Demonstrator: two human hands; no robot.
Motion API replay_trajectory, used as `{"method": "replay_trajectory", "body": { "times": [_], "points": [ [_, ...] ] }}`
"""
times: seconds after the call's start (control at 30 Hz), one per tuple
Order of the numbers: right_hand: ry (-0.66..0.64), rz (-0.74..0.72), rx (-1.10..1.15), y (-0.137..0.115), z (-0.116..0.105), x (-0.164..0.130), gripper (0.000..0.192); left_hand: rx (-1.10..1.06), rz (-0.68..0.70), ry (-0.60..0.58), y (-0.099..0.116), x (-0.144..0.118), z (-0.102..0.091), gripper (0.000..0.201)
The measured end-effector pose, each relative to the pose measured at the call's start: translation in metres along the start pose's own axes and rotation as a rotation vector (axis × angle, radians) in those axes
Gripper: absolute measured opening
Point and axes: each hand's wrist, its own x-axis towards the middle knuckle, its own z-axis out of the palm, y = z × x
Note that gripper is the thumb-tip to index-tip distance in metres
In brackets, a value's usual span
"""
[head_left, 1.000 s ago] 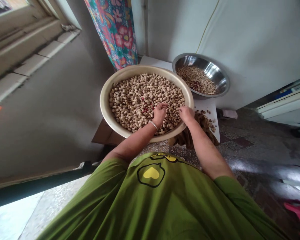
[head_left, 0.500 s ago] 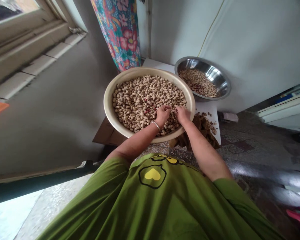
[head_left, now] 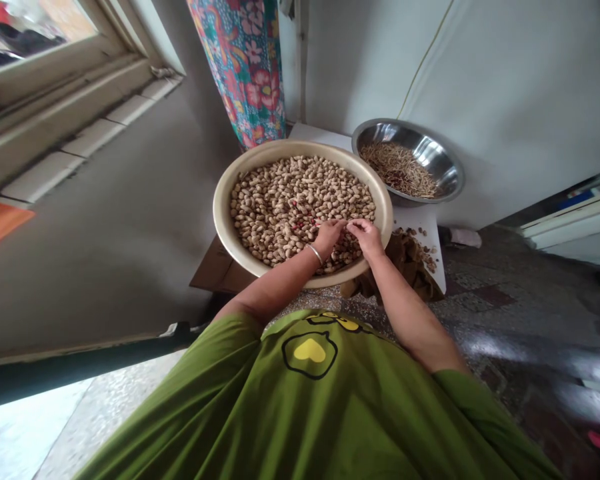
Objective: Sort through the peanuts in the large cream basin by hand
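A wide cream basin (head_left: 223,200) stands in front of me, filled with peanuts in their shells (head_left: 285,197); a few red kernels (head_left: 303,223) lie among them. Both my hands are over its near right part, fingertips together. My left hand (head_left: 327,237), with a silver bangle at the wrist, and my right hand (head_left: 367,237) pinch one peanut pod between them. The pod itself is mostly hidden by my fingers.
A steel bowl (head_left: 437,157) with thin husks and some red kernels sits behind the basin on a white board (head_left: 425,223). Brown shell scraps (head_left: 410,257) lie to the right. A flowered curtain (head_left: 250,67) hangs behind; a window sill is at left.
My two hands have come closer together over the basin's near right part, fingertips now meeting. The view has shifted slightly.
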Motion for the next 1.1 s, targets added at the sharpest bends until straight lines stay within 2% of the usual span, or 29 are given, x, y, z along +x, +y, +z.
{"method": "replay_trajectory", "body": {
  "times": [0.07, 0.2, 0.27, 0.43, 0.53, 0.6, 0.7, 0.77, 0.83, 0.9, 0.97, 1.03, 1.1],
  "points": [
    [-0.026, 0.037, 0.044, -0.003, 0.0, -0.001, 0.038, 0.024, 0.052, 0.042, 0.002, -0.002, 0.001, 0.022],
    [-0.033, 0.082, 0.139, -0.007, 0.002, -0.003, 0.039, 0.002, 0.0, -0.108, 0.004, -0.009, 0.005, 0.014],
    [-0.022, 0.083, 0.15, -0.007, 0.002, -0.003, 0.04, -0.02, -0.018, -0.146, 0.005, -0.011, 0.006, 0.017],
    [-0.041, 0.136, 0.171, -0.004, 0.003, -0.001, 0.05, -0.025, -0.103, -0.054, 0.008, -0.008, 0.004, 0.033],
    [-0.024, 0.146, 0.213, -0.004, 0.004, 0.0, 0.052, -0.048, -0.125, -0.069, 0.012, -0.008, 0.003, 0.027],
    [0.034, 0.146, 0.28, -0.007, -0.001, 0.003, 0.05, -0.049, -0.15, -0.042, 0.017, -0.01, 0.002, 0.02],
    [0.275, 0.123, 0.401, -0.014, -0.029, 0.015, 0.04, -0.023, -0.184, 0.019, 0.023, -0.013, 0.001, 0.017],
    [0.482, 0.141, 0.401, -0.017, -0.061, 0.026, 0.027, -0.018, -0.183, 0.019, 0.025, -0.015, 0.0, 0.018],
    [0.631, 0.249, 0.315, -0.017, -0.098, 0.034, 0.011, -0.024, -0.172, 0.004, 0.025, -0.016, 0.001, 0.019],
    [0.698, 0.378, 0.226, -0.015, -0.131, 0.038, 0.004, -0.032, -0.158, 0.0, 0.024, -0.016, 0.002, 0.018],
    [0.72, 0.446, 0.172, -0.013, -0.15, 0.04, 0.005, -0.029, -0.148, 0.012, 0.023, -0.015, 0.005, 0.016],
    [0.728, 0.453, 0.133, -0.012, -0.155, 0.039, 0.004, -0.016, -0.141, 0.041, 0.021, -0.013, 0.007, 0.015],
    [0.73, 0.421, 0.087, -0.011, -0.146, 0.037, 0.004, -0.004, -0.127, 0.074, 0.02, -0.011, 0.008, 0.016]
  ]
}}
